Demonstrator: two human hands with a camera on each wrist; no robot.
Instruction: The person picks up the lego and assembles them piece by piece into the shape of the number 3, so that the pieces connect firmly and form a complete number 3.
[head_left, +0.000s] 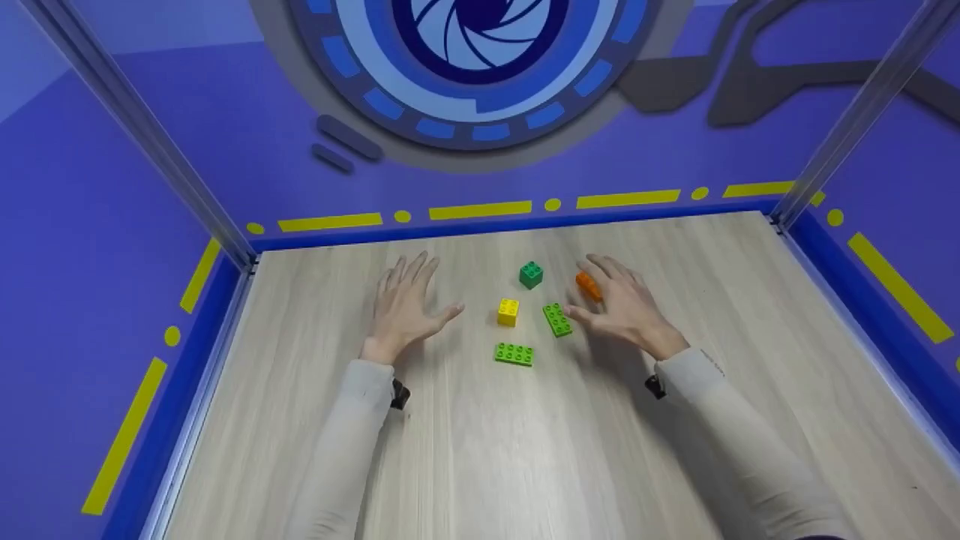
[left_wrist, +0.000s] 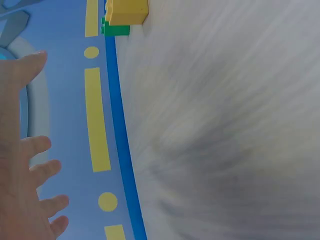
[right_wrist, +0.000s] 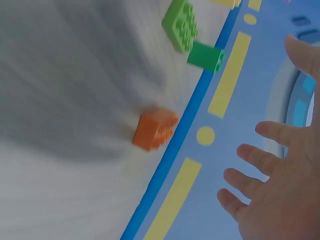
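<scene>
Both hands are hovering spread over the wooden table (head_left: 480, 465), fingers wide, holding nothing. Left hand (head_left: 405, 304) is floating left of the yellow brick (head_left: 508, 312). Right hand (head_left: 622, 306) is reaching over the orange brick (head_left: 588, 286), fingers just above it, not gripping. 2 light green plates (head_left: 557, 319) (head_left: 514, 354) and a dark green brick (head_left: 531, 274) are lying between the hands. To grab the orange brick cleanly, probably best closing thumb and forefinger on opposite flat sides, avoiding nudging the nearby plate.

No readable text, labels, brands or numbers anywhere.
</scene>
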